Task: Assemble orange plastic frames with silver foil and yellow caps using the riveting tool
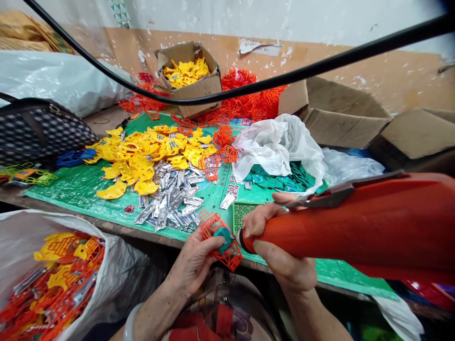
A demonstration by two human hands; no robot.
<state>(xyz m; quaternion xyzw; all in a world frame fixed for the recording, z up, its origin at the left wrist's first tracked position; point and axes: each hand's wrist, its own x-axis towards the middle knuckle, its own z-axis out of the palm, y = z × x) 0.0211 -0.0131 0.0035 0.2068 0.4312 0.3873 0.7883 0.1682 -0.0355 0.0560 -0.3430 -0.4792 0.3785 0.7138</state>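
At the near edge of the worktop (pixel 81 189), just above the person's lap, the two hands meet. The left hand (pixel 194 263) is closed on an orange lattice piece (pixel 212 226), thumb on top and fingers beneath, with a small teal part (pixel 224 237) seated against the lattice on its right side. The right hand (pixel 280 255) is wrapped round the front end of a thick orange tool (pixel 355 227), thumb below and fingers curled over the top.

The tool's long axis runs nearly level from the right edge of the view toward the left, tilted slightly down, and its dark tip (pixel 239 240) points left, straight at the teal part, touching it or just short of it; the view does not settle which. The lattice piece lies to the left of the tip, and its longer side runs from upper left to lower right, crossing the tool's axis at a slant. The left hand carries the piece, so it is the nearer one; the right hand reaches it only through the tool.

Just behind the hands a green perforated tile (pixel 243 210) lies on the worktop. Farther back are a heap of silver pieces (pixel 170 199) and a heap of yellow pieces (pixel 142 151), well apart from the hands. A white bag (pixel 21 237) of orange and yellow parts sits at lower left.
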